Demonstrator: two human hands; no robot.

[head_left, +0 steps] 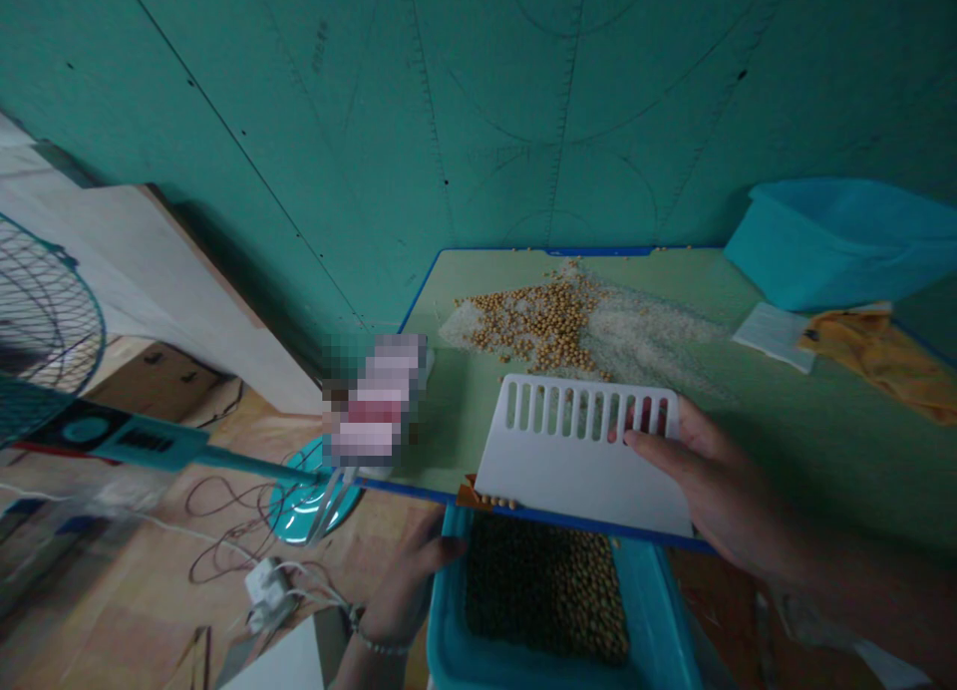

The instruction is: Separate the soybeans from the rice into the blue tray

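Note:
My right hand (pixel 718 491) grips a white slotted plastic scraper (pixel 575 451) by its right side, holding it flat at the near edge of the green table (pixel 807 441). A few soybeans lie at the scraper's lower left corner. My left hand (pixel 408 590) holds the left rim of a blue bin (pixel 449 640) below the table edge; the bin is filled with soybeans (pixel 545 590). Farther back on the table lies a mixed pile of soybeans and rice (pixel 568 326).
A second blue bin (pixel 837 241) stands at the back right, with a white paper (pixel 774 333) and a yellow cloth (pixel 874 356) in front of it. A standing fan (pixel 45 341) and loose cables (pixel 224 530) occupy the floor at left. A blurred-out object sits on the table's left edge.

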